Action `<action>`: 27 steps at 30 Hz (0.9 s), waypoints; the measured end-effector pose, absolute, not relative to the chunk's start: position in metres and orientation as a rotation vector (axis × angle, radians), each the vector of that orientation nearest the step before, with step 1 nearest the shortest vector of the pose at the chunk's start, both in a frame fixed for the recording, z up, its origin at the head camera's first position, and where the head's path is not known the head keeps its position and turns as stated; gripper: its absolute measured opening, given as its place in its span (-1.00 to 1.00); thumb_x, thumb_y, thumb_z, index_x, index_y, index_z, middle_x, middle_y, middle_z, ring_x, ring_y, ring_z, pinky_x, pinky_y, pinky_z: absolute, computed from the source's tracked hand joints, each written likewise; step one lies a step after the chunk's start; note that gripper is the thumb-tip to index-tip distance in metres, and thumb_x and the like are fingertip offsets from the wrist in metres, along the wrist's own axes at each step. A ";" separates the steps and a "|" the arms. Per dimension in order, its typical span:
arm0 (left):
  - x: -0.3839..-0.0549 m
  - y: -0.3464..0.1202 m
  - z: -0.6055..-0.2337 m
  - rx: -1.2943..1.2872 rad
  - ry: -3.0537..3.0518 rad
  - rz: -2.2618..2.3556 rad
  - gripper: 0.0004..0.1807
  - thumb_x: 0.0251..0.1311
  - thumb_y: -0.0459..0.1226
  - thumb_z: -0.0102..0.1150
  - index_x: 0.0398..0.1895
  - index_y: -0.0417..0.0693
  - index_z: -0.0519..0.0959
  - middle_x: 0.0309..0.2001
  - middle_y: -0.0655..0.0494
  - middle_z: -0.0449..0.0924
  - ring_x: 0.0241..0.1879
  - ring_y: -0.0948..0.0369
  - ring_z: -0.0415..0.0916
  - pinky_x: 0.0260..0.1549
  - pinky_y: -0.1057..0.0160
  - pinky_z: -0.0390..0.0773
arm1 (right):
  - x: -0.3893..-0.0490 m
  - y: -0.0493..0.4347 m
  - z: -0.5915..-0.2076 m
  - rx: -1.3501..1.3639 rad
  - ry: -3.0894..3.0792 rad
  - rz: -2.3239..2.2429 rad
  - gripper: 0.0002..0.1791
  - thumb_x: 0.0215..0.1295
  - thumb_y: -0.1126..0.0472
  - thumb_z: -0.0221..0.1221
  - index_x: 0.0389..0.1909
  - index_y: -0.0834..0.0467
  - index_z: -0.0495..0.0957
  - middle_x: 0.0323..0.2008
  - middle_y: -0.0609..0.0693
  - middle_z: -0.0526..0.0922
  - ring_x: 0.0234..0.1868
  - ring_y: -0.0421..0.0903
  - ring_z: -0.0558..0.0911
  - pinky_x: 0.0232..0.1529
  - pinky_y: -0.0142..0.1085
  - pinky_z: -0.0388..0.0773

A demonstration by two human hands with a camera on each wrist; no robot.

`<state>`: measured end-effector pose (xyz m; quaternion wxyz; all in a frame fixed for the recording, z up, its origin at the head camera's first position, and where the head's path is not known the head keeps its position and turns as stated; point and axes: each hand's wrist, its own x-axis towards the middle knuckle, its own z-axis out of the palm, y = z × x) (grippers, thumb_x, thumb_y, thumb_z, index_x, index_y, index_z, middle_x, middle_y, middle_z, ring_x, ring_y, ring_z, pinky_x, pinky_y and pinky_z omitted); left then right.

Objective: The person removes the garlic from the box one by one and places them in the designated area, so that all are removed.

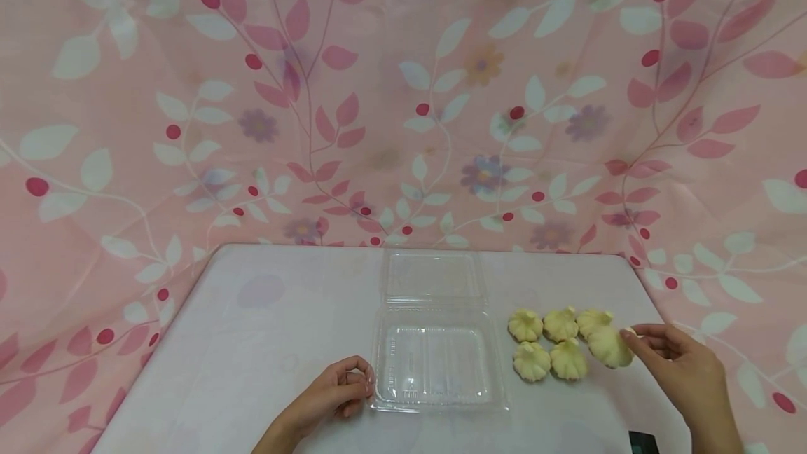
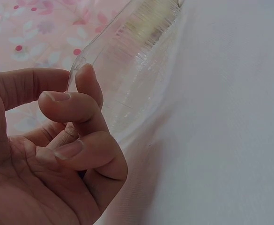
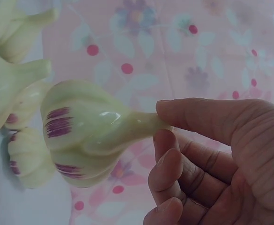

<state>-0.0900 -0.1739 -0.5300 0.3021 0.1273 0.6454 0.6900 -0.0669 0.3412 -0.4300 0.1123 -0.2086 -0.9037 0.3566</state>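
Observation:
My right hand (image 1: 687, 373) pinches the stem of a garlic bulb (image 1: 608, 347) between thumb and forefinger. In the right wrist view this glossy pale bulb (image 3: 87, 133) shows purple streaks, with its stem toward the hand. Several more garlic bulbs (image 1: 532, 361) lie in two rows to the left of it. At the middle of the table, a clear plastic clamshell box (image 1: 441, 363) lies open, its lid (image 1: 435, 275) folded back. My left hand (image 1: 334, 389) pinches the box's left rim near the front corner. The left wrist view shows the rim (image 2: 78, 61) at the fingertips.
A white cloth covers the table (image 1: 252, 356). Behind it hangs a pink curtain (image 1: 391, 90) with leaves and flowers. A small dark object (image 1: 643, 443) lies at the front right edge, partly cut off by the frame.

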 end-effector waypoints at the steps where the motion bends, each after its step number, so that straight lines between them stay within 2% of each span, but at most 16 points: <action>1: -0.090 -0.174 -0.530 0.338 1.710 1.830 -0.71 0.32 -0.34 0.13 -0.07 -0.42 0.38 -0.41 0.05 0.55 -0.65 0.33 0.26 -0.65 0.39 0.28 | -0.067 0.342 -0.431 -0.605 -2.656 1.048 -0.45 0.19 -0.18 0.34 -0.09 0.25 0.67 -0.51 -0.22 0.64 -0.50 -0.42 0.49 -0.53 -0.43 0.39; 8: -0.090 -0.174 -0.531 0.350 1.707 1.836 -0.71 0.32 -0.34 0.13 -0.07 -0.43 0.38 -0.43 0.05 0.52 -0.65 0.34 0.26 -0.64 0.39 0.29 | -0.065 0.347 -0.441 -0.560 -2.674 1.049 -0.48 0.19 -0.16 0.35 -0.13 0.23 0.67 -0.51 -0.23 0.64 -0.49 -0.43 0.48 -0.52 -0.43 0.37; 14: -0.089 -0.174 -0.531 0.356 1.700 1.840 -0.73 0.32 -0.36 0.12 -0.08 -0.44 0.37 -0.40 0.02 0.54 -0.64 0.34 0.27 -0.63 0.39 0.29 | -0.067 0.351 -0.447 -0.624 -2.723 1.017 -0.41 0.19 -0.23 0.32 -0.09 0.24 0.66 -0.48 -0.16 0.66 -0.49 -0.43 0.45 -0.53 -0.38 0.36; 19: -0.089 -0.174 -0.529 0.360 1.688 1.847 -0.71 0.32 -0.36 0.12 -0.08 -0.45 0.36 -0.38 0.00 0.55 -0.64 0.34 0.26 -0.62 0.39 0.29 | -0.069 0.354 -0.453 -0.607 -2.733 1.029 -0.45 0.20 -0.17 0.34 -0.11 0.27 0.66 -0.49 -0.17 0.66 -0.50 -0.45 0.46 -0.53 -0.38 0.38; 27: -0.089 -0.174 -0.529 0.357 1.691 1.843 -0.71 0.32 -0.35 0.12 -0.07 -0.45 0.36 -0.40 -0.01 0.52 -0.64 0.33 0.26 -0.62 0.39 0.28 | -0.071 0.357 -0.458 -0.560 -2.809 0.959 -0.46 0.24 -0.16 0.30 -0.13 0.28 0.66 -0.44 -0.07 0.68 -0.50 -0.43 0.44 -0.52 -0.35 0.36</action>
